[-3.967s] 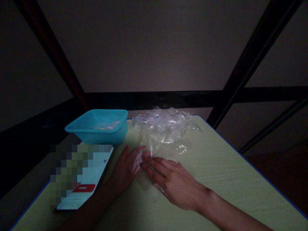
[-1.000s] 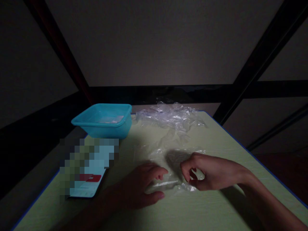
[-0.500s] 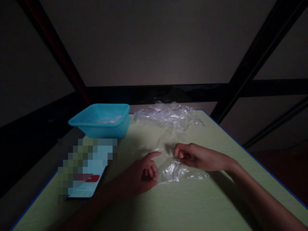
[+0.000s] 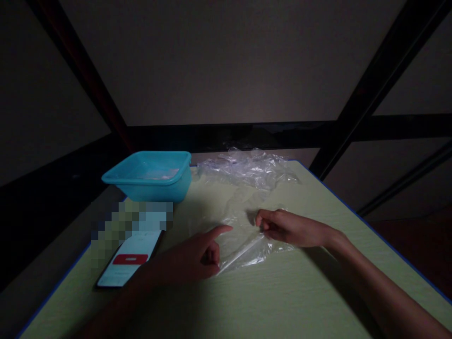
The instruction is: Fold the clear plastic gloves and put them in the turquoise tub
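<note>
A thin clear plastic glove lies in front of me, its near edge stretched in a straight, slanting line between my hands. My left hand is closed on the lower left end of that edge, with the index finger pointing out over the film. At the other end, my right hand pinches the film between curled fingers; the exact grip is partly hidden. Behind both hands, a crumpled heap of similar clear plastic, with rounded finger-like ends, rests at the far side of the table.
To the left stands a light blue plastic basin with something pale inside. Nearer me is a lit phone, partly pixelated and close to my left forearm. The pale green table has a blue edge, and a wall rises behind it.
My left hand has moved slightly left and down, pulling the near edge of the glove from crumpled to straight. My right hand has stayed almost in place.
</note>
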A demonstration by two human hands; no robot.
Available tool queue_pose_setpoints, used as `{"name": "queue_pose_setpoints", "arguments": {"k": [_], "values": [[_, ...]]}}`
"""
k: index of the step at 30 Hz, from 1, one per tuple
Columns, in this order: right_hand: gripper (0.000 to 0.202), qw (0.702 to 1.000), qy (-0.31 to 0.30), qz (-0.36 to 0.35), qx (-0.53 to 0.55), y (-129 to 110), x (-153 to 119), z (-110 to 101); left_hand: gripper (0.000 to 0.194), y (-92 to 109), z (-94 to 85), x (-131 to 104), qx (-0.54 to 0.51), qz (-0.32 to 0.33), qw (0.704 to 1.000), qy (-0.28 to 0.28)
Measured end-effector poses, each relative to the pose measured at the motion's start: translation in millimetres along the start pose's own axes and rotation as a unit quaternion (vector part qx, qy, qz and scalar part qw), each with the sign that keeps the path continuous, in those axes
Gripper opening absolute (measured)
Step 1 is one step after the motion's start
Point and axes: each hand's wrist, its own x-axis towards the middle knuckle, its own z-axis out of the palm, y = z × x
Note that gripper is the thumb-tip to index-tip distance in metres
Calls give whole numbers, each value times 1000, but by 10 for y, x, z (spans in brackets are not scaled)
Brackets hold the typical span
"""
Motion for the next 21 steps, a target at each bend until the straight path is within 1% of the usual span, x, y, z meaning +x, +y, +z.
{"name": "queue_pose_setpoints", "arguments": {"k": [6,12,14,18,21], "values": [[17,999,-18,14,25,10,-6,-23,67,5,-51,-35,65,-13,998,2],[17,994,-74,47,65,23,-86,-84,66,-112,-42,1,68,26,997,35],[14,995,-58,35,68,0,-93,-101,65,-122,-40,12,52,20,998,39],[11,999,-1,2,39,-61,-60,-104,64,-73,-72,17,5,-13,999,48],[12,999,19,-13,29,-65,-21,-71,63,-37,-101,15,15,-37,998,58]]}}
